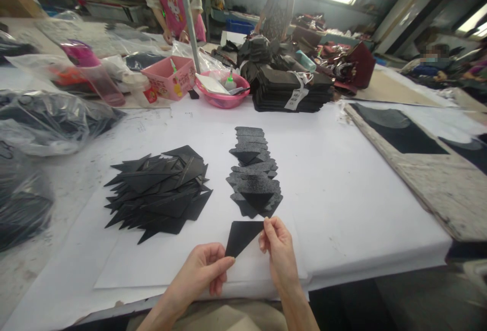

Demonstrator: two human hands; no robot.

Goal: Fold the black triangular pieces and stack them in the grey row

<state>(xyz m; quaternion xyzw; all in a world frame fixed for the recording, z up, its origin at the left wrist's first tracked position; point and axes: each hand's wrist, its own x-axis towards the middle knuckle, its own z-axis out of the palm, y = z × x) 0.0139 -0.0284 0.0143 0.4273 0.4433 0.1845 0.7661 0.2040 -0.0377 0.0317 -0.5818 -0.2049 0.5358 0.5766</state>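
A black triangular piece (242,235), flat and thin like leather or fabric, is held just above the white paper near the table's front edge. My left hand (209,267) pinches its lower corner between thumb and fingers. At its upper right corner, my right hand (279,247) grips it the same way. Right beyond it lies an overlapping row of grey-speckled dark pieces (256,184), running away from me. To the left rises a loose heap of black triangular pieces (160,189).
Behind stand a pink bowl (222,98), a pink box (171,79), a clear bottle (101,82) and stacked black pieces (292,87). Plastic bags (49,123) lie at left, a worn board (411,168) at right. Beyond the table, a person in a pink apron (175,6) stands.
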